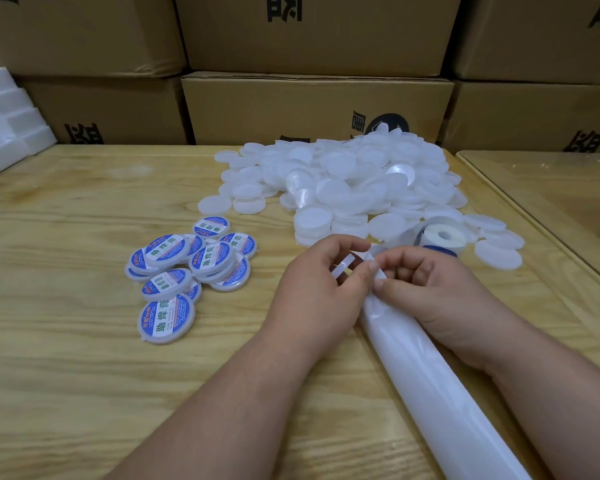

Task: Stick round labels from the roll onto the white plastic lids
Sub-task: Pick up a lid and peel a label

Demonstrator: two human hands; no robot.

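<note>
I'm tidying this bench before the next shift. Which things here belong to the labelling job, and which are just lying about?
Job: left hand holding a lid; right hand on the backing strip; label roll; unlabelled lids; labelled lids.

Lying about: cardboard boxes; white foam blocks.

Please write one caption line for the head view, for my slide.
Both hands work the label backing strip between labelled lids and plain lids.
</note>
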